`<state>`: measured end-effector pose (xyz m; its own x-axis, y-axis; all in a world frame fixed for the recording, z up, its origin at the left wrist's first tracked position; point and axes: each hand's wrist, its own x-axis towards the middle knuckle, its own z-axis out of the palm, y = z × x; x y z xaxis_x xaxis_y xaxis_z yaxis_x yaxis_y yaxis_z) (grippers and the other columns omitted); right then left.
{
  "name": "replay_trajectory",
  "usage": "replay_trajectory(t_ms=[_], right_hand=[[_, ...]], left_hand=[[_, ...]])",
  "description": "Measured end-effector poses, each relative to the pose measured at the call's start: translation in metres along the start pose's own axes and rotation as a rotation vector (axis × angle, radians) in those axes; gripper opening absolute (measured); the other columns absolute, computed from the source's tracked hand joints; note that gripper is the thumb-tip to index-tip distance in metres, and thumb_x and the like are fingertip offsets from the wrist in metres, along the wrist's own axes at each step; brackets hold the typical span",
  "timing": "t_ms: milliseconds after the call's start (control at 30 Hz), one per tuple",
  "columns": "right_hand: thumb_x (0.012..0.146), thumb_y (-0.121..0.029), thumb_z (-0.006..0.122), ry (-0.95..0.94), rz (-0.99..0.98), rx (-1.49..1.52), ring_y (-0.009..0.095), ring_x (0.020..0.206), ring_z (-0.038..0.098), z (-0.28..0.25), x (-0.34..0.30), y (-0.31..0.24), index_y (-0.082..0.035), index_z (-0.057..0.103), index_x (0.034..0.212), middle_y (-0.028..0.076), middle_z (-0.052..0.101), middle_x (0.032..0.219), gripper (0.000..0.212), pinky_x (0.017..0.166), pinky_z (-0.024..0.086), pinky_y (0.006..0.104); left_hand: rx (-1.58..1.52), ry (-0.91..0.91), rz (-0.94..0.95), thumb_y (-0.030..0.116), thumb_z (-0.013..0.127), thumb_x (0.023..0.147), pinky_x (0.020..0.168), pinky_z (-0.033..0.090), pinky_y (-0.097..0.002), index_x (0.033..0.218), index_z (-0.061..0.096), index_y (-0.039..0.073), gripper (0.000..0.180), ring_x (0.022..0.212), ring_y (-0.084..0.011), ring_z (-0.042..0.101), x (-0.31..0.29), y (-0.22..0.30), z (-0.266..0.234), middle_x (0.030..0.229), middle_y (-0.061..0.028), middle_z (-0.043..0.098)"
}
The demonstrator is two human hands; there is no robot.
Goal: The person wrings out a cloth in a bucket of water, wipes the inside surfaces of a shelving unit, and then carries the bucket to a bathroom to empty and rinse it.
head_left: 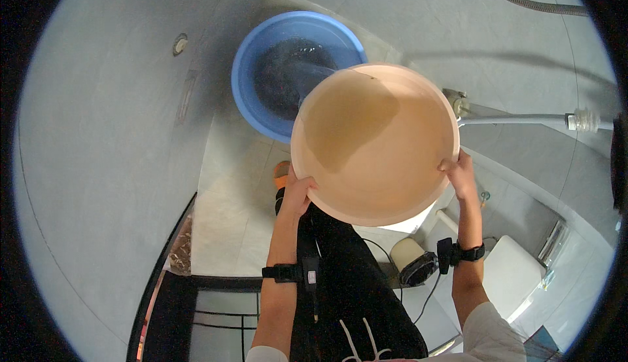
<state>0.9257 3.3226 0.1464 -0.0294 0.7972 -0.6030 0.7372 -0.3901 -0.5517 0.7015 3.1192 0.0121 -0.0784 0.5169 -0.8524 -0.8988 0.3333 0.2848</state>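
While the left grip (297, 195) holds the basin's lower-left rim, the right grip (461, 177) holds its right rim, each closed on the edge with the thumb over the inside; the fingers underneath are hidden. Between them, the peach basin (392, 185) fills the centre of the frame, tilted toward the upper left. Cloudy brownish water (347, 123) gathers in that side of it, and a stream (314, 71) runs over the rim into the blue tub (247, 93) at upper centre, which has dark contents. The basin's upper-left edge overlaps the tub's lower-right edge in view.

Left of the basin, pale floor (232, 211) stretches to the grey wall (118, 146). Room is tighter on the right: a pale pipe (517, 120) begins just beside the basin's right edge, though I cannot tell whether they touch. An orange slipper (281, 172) shows just beside the left grip.
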Motion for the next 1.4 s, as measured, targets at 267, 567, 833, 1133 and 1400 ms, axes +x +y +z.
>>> replay_trajectory(t_ms=[267, 567, 833, 1133, 1400], right_hand=[[0.058, -0.005, 0.053, 0.064, -0.063, -0.048, 0.014, 0.067, 0.051, -0.008, -0.01, -0.02, 0.008, 0.053, 0.091, 0.009, 0.057, 0.075, 0.036, 0.061, 0.041, 0.0267], [0.063, -0.009, 0.05, 0.065, -0.16, 0.172, 0.015, 0.074, 0.049, -0.002, -0.018, -0.045, 0.008, 0.048, 0.098, 0.009, 0.054, 0.084, 0.039, 0.067, 0.039, 0.0252], [0.065, -0.014, 0.051, 0.063, -0.267, 0.174, 0.018, 0.091, 0.048, -0.001, -0.028, -0.065, 0.006, 0.045, 0.112, 0.012, 0.054, 0.099, 0.051, 0.082, 0.036, 0.0275], [0.062, -0.013, 0.049, -0.002, -0.34, 0.154, 0.018, 0.099, 0.046, 0.003, -0.021, -0.064, 0.006, 0.041, 0.118, 0.012, 0.051, 0.107, 0.059, 0.087, 0.034, 0.0295], [0.067, -0.019, 0.051, 0.02, -0.417, 0.163, 0.02, 0.106, 0.043, 0.004, -0.026, -0.069, 0.005, 0.036, 0.123, 0.013, 0.047, 0.115, 0.062, 0.09, 0.032, 0.0311]], left_hand=[[-0.02, -0.042, 0.0, -0.01, 0.044, 0.058, 0.08, 0.044, -0.0308, 0.126, 0.023, 0.006, 0.073, 0.102, -0.0242, 0.046, -0.003, 0.003, 0.009, 0.114, -0.0114, 0.041], [-0.146, -0.103, 0.003, -0.009, 0.044, 0.058, 0.079, 0.045, -0.0321, 0.124, 0.025, 0.005, 0.07, 0.102, -0.0245, 0.046, -0.004, -0.001, 0.011, 0.113, -0.0116, 0.041], [-0.176, -0.144, -0.064, -0.009, 0.044, 0.057, 0.08, 0.046, -0.0333, 0.125, 0.025, 0.009, 0.073, 0.102, -0.0243, 0.046, -0.004, -0.001, 0.016, 0.112, -0.0106, 0.041], [-0.214, -0.105, -0.057, -0.009, 0.044, 0.056, 0.081, 0.045, -0.0337, 0.125, 0.025, 0.008, 0.074, 0.101, -0.0251, 0.046, -0.003, -0.013, 0.013, 0.112, -0.0107, 0.042], [-0.197, -0.156, -0.05, -0.007, 0.045, 0.056, 0.082, 0.044, -0.033, 0.122, 0.027, 0.007, 0.07, 0.101, -0.0244, 0.047, -0.001, -0.008, 0.013, 0.11, -0.0107, 0.043]])
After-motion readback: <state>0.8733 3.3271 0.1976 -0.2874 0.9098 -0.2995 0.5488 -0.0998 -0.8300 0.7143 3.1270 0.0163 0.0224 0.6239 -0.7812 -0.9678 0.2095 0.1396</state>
